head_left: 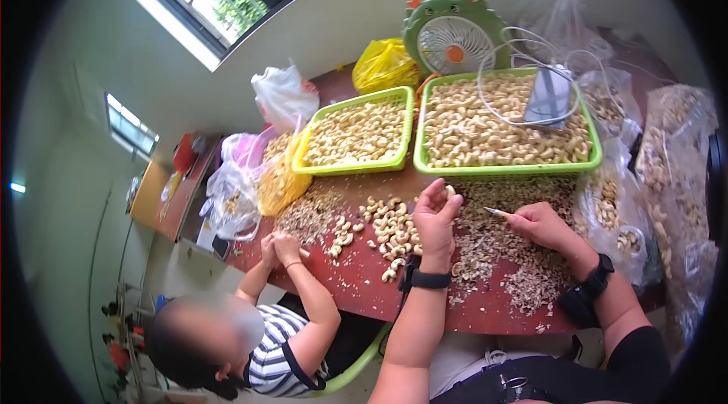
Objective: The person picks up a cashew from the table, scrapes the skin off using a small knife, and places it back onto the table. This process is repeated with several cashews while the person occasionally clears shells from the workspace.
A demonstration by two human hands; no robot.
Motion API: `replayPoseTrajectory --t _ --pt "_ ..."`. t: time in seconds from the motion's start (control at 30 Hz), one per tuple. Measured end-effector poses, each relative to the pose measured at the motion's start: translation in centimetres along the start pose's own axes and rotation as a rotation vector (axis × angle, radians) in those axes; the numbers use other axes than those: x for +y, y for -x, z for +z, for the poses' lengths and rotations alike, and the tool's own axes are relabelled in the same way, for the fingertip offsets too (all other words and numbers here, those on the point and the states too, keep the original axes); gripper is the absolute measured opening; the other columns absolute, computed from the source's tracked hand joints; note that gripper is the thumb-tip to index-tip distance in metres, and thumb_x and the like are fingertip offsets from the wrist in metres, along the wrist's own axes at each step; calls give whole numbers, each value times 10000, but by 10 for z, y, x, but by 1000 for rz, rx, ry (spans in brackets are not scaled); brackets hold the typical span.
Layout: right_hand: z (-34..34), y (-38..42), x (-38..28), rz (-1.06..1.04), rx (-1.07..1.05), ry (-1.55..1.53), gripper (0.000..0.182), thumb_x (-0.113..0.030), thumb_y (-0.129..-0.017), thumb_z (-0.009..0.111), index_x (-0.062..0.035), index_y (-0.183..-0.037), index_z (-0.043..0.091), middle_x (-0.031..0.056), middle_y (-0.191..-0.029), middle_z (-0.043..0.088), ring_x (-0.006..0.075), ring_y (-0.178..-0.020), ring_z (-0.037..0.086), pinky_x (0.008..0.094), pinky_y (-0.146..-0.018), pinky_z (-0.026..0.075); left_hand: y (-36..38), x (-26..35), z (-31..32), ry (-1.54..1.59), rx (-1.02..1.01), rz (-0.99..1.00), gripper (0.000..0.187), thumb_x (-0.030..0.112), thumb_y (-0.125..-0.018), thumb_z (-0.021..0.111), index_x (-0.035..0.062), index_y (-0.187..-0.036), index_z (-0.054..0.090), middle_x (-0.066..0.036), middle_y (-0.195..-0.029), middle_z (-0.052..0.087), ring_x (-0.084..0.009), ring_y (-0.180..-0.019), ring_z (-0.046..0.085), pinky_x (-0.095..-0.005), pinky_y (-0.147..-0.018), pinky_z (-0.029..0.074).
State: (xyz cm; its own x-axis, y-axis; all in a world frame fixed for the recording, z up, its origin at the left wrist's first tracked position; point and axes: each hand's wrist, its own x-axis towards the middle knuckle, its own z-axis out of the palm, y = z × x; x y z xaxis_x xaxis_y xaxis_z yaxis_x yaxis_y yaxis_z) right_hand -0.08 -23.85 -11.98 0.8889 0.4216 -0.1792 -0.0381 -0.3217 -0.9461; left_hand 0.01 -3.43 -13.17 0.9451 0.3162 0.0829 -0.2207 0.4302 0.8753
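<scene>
My left hand (435, 214) is raised above the table, pinching one pale cashew (450, 191) between thumb and fingertips. To its right, my right hand (542, 226) grips a small knife (494, 211), its short blade pointing left toward the cashew but apart from it. Below and between both hands lies a spread of brown skin scraps (504, 252). A loose pile of cashews (393, 228) rests on the red table (356, 279), left of my left hand. Just beyond my hands stands a green basket (508, 170) full of cashews.
A second green basket (353, 169) of cashews stands left. A phone (547, 93) with a white cable lies on the right basket's nuts. Behind is a green fan (455, 40). Plastic bags (610, 199) line the right. A co-worker (284, 351) sits at left, hands together.
</scene>
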Motion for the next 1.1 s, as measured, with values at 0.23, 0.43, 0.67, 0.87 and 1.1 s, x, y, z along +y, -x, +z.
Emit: replayPoseTrajectory --t 0.23,0.43,0.67,0.87,1.1 --pt "-1 7 -10 -3 -13 61 333 -315 -819 538 -12 -693 594 -1 -502 499 57 -450 441 226 -420 348 5 5 6 3 -65 30 313 -44 -738 581 -7 -1041 511 -62 -886 576 -118 -719 568 -219 -630 479" --pt "-3 8 -6 -76 -1 122 344 -304 -816 524 0 -666 581 8 -484 479 63 -449 424 240 -424 346 5 5 6 51 -99 -13 251 -30 -783 516 -29 -1033 489 -124 -910 577 -183 -771 590 -267 -675 514" --pt "-3 6 -3 -115 32 164 338 -312 -806 530 0 -689 585 31 -492 478 87 -463 424 266 -451 366 5 1 4 29 -1 68 186 -5 -794 504 -41 -976 512 -114 -885 580 -173 -727 591 -260 -647 510" --pt "-5 8 -4 -130 19 161 333 -315 -804 533 -3 -705 593 46 -511 492 96 -475 429 270 -472 376 30 40 22 -391 162 626 173 -10 -791 508 -51 -959 512 -119 -895 546 -129 -735 560 -229 -645 486" --pt "-2 6 -2 -128 44 147 320 -303 -802 536 -5 -702 597 37 -496 492 83 -455 417 262 -441 360 -10 117 19 -734 361 1080 305 26 -772 575 -68 -1043 473 -165 -1036 471 -196 -857 522 -274 -689 467"
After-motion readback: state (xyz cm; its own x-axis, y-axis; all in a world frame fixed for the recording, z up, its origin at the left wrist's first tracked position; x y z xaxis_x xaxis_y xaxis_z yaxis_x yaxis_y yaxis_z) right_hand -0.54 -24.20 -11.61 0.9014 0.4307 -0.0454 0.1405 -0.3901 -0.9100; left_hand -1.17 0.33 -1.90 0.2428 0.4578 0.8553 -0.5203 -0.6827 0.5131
